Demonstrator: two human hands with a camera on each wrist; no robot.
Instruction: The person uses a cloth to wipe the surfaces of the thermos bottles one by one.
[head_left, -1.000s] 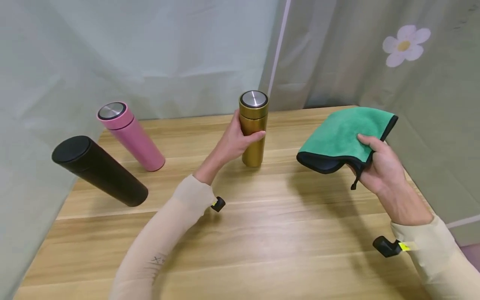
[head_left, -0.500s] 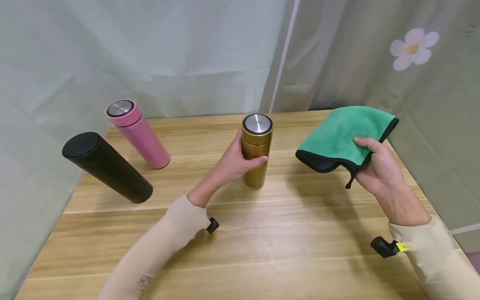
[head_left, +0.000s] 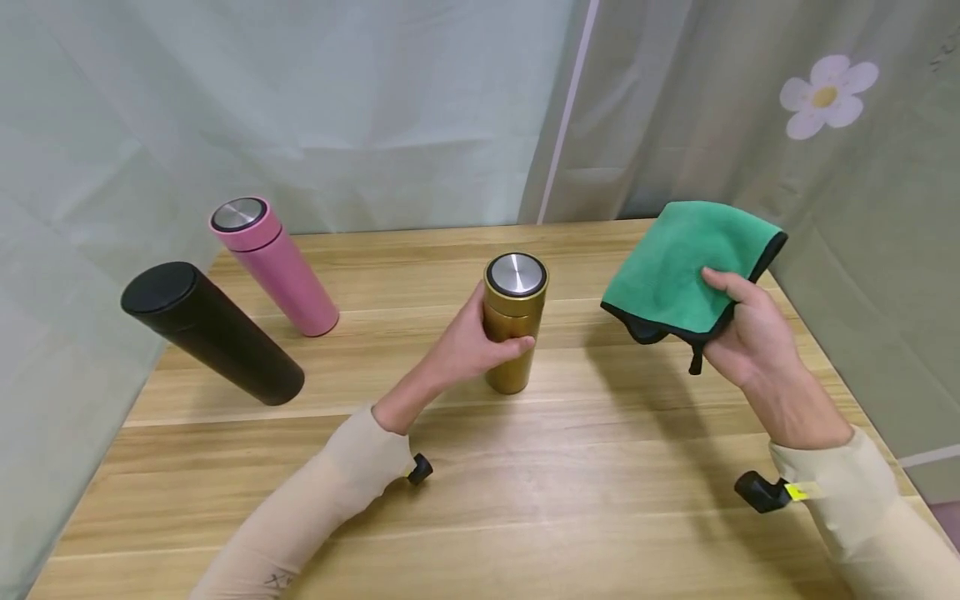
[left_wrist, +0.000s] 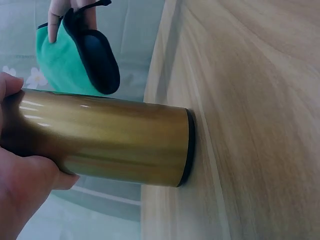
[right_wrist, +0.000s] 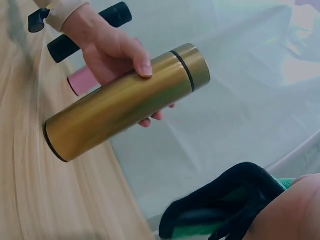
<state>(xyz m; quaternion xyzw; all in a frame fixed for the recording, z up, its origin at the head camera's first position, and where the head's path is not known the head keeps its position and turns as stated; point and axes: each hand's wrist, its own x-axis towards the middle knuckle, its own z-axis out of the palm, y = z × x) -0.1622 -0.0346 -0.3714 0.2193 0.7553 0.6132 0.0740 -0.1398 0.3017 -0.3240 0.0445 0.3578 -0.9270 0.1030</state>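
My left hand (head_left: 467, 346) grips the gold bottle (head_left: 516, 322) below its lid (head_left: 517, 275): probably stiff and slippery, best wrapped there. Well right of that grip, my right hand (head_left: 759, 335) pinches a green cloth (head_left: 684, 271), likely light and soft.

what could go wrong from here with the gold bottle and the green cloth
Only the left hand holds the tall, narrow gold bottle, so a slip might topple it. The right hand holds the green cloth near one edge, so its free part might flop or drag.
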